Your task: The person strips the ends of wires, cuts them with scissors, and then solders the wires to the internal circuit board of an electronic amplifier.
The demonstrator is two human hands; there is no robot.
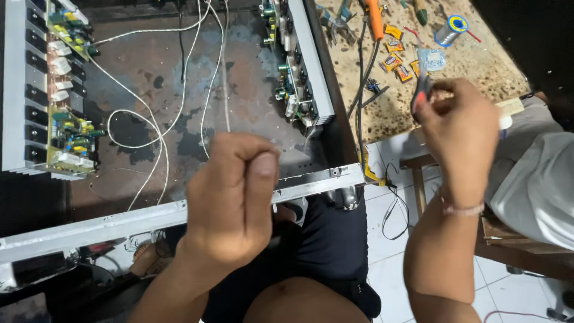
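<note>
Item, left hand (230,197): I saw it curled into a fist above the metal chassis (179,218), pinching a thin white wire (226,90) that ran up across the rusted base plate. Item, right hand (457,134): raised over the speckled workbench (478,66), fingers closed round red-handled pliers (421,90). Item, circuit boards (72,131) on a heat sink, left of the chassis; a second board (290,78) on its right wall. Solder spool (451,30) lay near the bench's far edge.
</note>
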